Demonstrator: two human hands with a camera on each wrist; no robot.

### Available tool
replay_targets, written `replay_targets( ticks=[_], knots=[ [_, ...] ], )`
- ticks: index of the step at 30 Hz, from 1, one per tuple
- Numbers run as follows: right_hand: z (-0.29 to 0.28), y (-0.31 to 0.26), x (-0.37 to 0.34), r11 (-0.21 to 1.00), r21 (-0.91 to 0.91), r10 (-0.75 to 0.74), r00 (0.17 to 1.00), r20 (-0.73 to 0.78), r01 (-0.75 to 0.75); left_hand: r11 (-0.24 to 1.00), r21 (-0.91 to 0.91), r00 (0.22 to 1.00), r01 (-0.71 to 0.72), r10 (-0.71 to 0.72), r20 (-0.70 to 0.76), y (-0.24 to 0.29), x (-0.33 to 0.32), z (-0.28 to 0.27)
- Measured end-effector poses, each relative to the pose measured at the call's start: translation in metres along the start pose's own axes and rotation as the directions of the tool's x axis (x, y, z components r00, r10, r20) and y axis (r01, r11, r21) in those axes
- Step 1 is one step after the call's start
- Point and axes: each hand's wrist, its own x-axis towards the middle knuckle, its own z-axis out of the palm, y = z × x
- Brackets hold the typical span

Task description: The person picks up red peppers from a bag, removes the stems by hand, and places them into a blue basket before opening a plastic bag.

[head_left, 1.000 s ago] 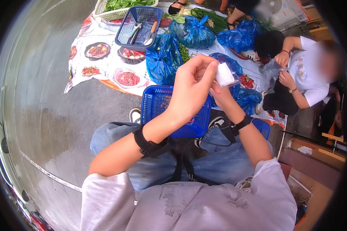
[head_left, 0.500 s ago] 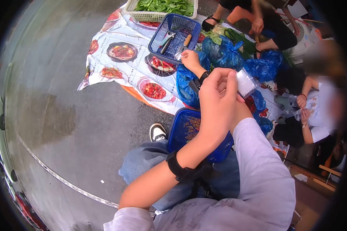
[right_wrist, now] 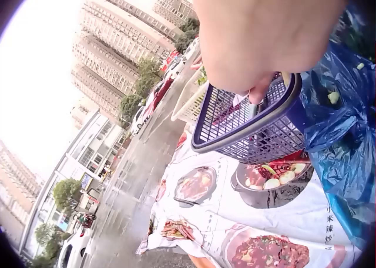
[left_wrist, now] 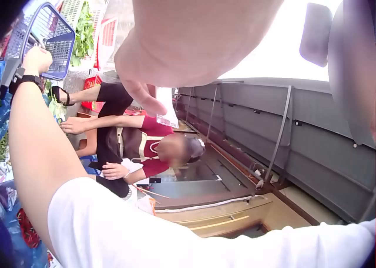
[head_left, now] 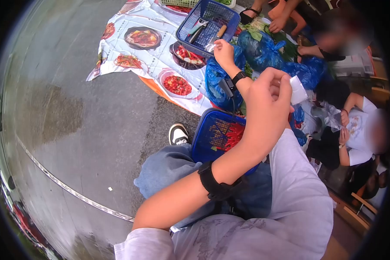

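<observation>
In the head view my left hand [head_left: 268, 104] pinches a small white packet [head_left: 298, 90] between thumb and fingers, raised over my lap; the packet [left_wrist: 166, 106] also shows below the fingers in the left wrist view. My right hand [head_left: 224, 54] crosses beyond the left arm and pinches a small clear plastic piece [head_left: 211, 45] at the near corner of a blue basket [head_left: 187, 47]. That basket holds a green-handled tool [head_left: 198, 26] and one with a wooden handle [head_left: 221, 31]. In the right wrist view the right hand [right_wrist: 267, 33] covers part of the basket's opening.
A second blue basket [head_left: 198, 141] with red chillies [head_left: 234, 135] stands near my knees, partly behind my left arm. Blue plastic bags [head_left: 220, 89] lie right of the printed sheet [head_left: 154, 60]. Other people sit at the right and far side.
My right hand has gone from beside the left hand across to the upper basket. The left hand keeps its pinch on the packet, now further right in the view. The head view has shifted.
</observation>
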Motion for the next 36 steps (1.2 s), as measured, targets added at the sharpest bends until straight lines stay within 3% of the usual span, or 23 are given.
replay_targets(
  ticks=[1, 3, 4, 5, 8, 10, 11, 12, 13, 14, 16, 18, 20, 21, 24, 27, 32, 34, 36],
  knots=[
    [0.001, 0.010, 0.002, 1.000, -0.006, 0.001, 1.000, -0.009, -0.001, 1.000, 0.029, 1.000, 0.006, -0.006, -0.001, 0.000, 0.000, 0.000],
    [0.000, 0.026, 0.006, 0.953, -0.234, -0.167, 0.977, 0.131, 0.194, 0.998, 0.057, 1.000, 0.009, -0.010, 0.019, 0.000, 0.003, -0.001],
    [-0.001, 0.032, 0.007, 0.940, -0.256, -0.176, 0.962, 0.209, 0.228, 0.992, 0.123, 1.000, -0.010, 0.007, 0.026, -0.004, 0.006, -0.004],
    [-0.007, 0.026, 0.007, 0.902, -0.251, -0.297, 0.926, 0.232, 0.352, 0.982, 0.187, 0.999, -0.029, 0.024, 0.032, -0.003, 0.008, -0.006],
    [-0.048, 0.002, 0.005, 0.968, -0.115, -0.191, 0.949, 0.253, 0.225, 0.974, 0.224, 0.998, -0.030, 0.018, 0.057, -0.001, 0.009, -0.013],
    [-0.113, -0.035, -0.003, 0.986, 0.105, -0.155, 0.950, 0.270, 0.131, 0.963, 0.265, 0.996, -0.055, 0.033, 0.085, 0.000, 0.010, -0.015],
    [-0.161, -0.071, -0.019, 0.990, 0.120, -0.102, 0.949, 0.297, 0.068, 0.960, 0.272, 0.994, -0.067, 0.040, 0.103, 0.001, 0.010, -0.015],
    [-0.199, -0.084, -0.028, 0.955, 0.284, -0.038, 0.917, 0.397, -0.083, 0.952, 0.293, 0.989, -0.093, 0.055, 0.136, 0.005, 0.008, -0.013],
    [-0.238, -0.111, -0.049, 0.867, 0.466, -0.013, 0.925, 0.379, -0.179, 0.925, 0.359, 0.984, -0.120, 0.063, 0.167, 0.006, 0.006, -0.012],
    [-0.272, -0.131, -0.070, 0.794, 0.539, 0.070, 0.922, 0.381, -0.283, 0.897, 0.421, 0.980, -0.131, 0.053, 0.193, 0.006, 0.004, -0.011],
    [-0.326, -0.161, -0.114, 0.762, 0.594, 0.027, 0.929, 0.370, -0.259, 0.819, 0.549, 0.962, -0.164, 0.011, 0.272, 0.004, -0.001, -0.006],
    [-0.354, -0.182, -0.153, 0.842, 0.502, 0.050, 0.956, 0.290, -0.197, 0.711, 0.669, 0.931, -0.218, -0.054, 0.360, -0.001, -0.006, -0.002],
    [-0.361, -0.181, -0.187, 0.879, 0.419, 0.138, 0.962, 0.236, -0.229, 0.672, 0.703, 0.893, -0.233, -0.139, 0.429, -0.013, -0.010, -0.001],
    [-0.360, -0.173, -0.198, 0.886, 0.416, 0.114, 0.965, 0.235, -0.206, 0.652, 0.721, 0.878, -0.234, -0.177, 0.445, -0.019, -0.012, 0.000],
    [-0.352, -0.154, -0.220, 0.845, 0.489, 0.137, 0.972, 0.192, -0.216, 0.583, 0.761, 0.850, -0.287, -0.212, 0.483, -0.042, -0.018, -0.002],
    [-0.348, -0.137, -0.236, 0.793, 0.502, 0.246, 0.935, 0.258, -0.347, 0.528, 0.761, 0.794, -0.378, -0.238, 0.559, -0.057, -0.023, -0.002],
    [-0.355, -0.117, -0.247, 0.869, 0.358, 0.266, 0.933, 0.242, -0.341, 0.468, 0.818, 0.773, -0.335, -0.359, 0.523, -0.069, -0.026, 0.008],
    [-0.355, -0.113, -0.253, 0.838, 0.398, 0.308, 0.926, 0.220, -0.373, 0.532, 0.773, 0.806, -0.346, -0.254, 0.535, -0.079, -0.028, 0.007],
    [-0.356, -0.112, -0.255, 0.805, 0.435, 0.349, 0.915, 0.201, -0.402, 0.498, 0.810, 0.809, -0.309, -0.311, 0.500, -0.080, -0.026, 0.006]
  ],
)
